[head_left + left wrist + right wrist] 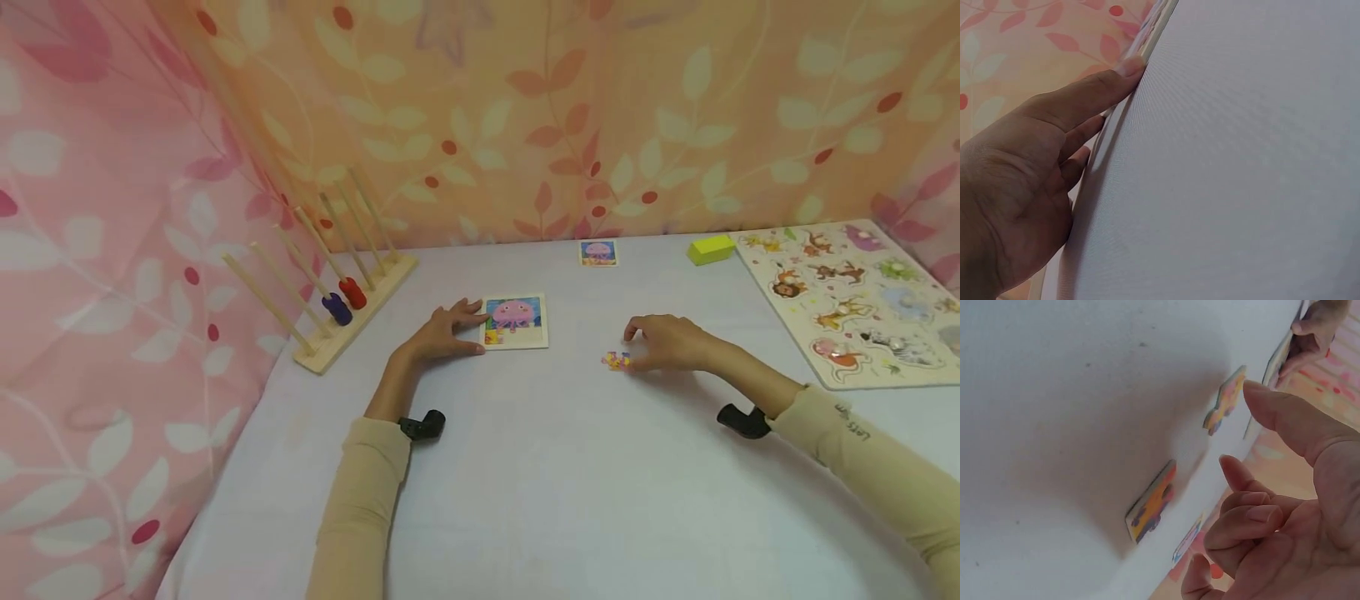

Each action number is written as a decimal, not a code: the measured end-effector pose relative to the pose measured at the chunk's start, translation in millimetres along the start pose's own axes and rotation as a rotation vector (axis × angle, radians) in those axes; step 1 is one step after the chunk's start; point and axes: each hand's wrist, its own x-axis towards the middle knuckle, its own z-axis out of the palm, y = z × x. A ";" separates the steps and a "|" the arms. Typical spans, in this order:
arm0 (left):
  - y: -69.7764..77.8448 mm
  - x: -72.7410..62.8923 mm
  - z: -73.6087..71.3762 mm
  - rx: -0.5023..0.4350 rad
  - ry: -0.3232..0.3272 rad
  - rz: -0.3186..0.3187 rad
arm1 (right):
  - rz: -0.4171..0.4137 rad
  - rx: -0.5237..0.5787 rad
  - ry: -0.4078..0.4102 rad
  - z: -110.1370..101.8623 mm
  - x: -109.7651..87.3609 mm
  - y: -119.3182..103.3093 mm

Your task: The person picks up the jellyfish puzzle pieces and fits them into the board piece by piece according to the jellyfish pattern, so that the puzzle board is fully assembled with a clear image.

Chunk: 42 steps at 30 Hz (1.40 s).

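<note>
A square jigsaw board (517, 321) with a pink jellyfish picture lies mid-table; its lower right shows bare pale wood. My left hand (444, 332) rests at its left edge, fingers spread and thumb by the lower left corner. In the left wrist view the left thumb (1132, 65) touches the board's side. Right of the board, my right hand (667, 343) hovers over small yellow and purple jigsaw pieces (615, 360), thumb and forefinger apart. The right wrist view shows one piece (1227, 400) beside the thumb tip and a second piece (1152, 503) farther off; nothing is gripped.
A wooden peg rack (360, 321) with blue and red beads stands at left. At the back are a small jellyfish picture card (598, 253) and a yellow-green block (711, 249). An animal peg puzzle (787, 312) lies at right. Patterned cloth walls (480, 125) border the table.
</note>
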 end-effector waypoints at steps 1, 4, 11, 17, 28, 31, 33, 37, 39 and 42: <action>-0.6 -0.9 1.6 -0.002 -0.001 -0.001 | -0.004 -0.012 0.003 2.5 0.1 0.3; -2.3 -3.9 5.4 0.003 0.003 -0.014 | -0.019 -0.025 0.001 8.5 1.1 -0.6; -2.7 -8.1 8.1 0.012 0.011 -0.014 | -0.080 -0.087 0.051 13.7 -0.4 -6.6; -1.2 -6.7 3.0 0.010 0.006 -0.007 | -0.160 -0.190 0.120 14.6 4.6 -12.2; -4.5 -2.4 -0.3 0.004 0.004 0.014 | -0.185 -0.094 0.093 4.5 74.7 -54.7; -4.5 -1.7 0.1 0.004 0.004 0.018 | -0.189 -0.077 0.103 9.0 89.8 -65.9; -4.1 -1.2 0.0 0.009 0.005 0.019 | -0.192 -0.077 0.107 13.5 98.2 -70.9; -2.4 -0.2 -0.6 0.017 0.003 0.030 | -0.184 -0.073 0.107 21.0 109.5 -77.9; -2.4 -0.2 -1.0 0.022 0.000 0.033 | -0.183 -0.066 0.102 24.1 112.9 -80.5; -3.1 0.3 -1.7 0.027 -0.002 0.022 | -0.193 -0.056 0.098 26.8 115.9 -83.6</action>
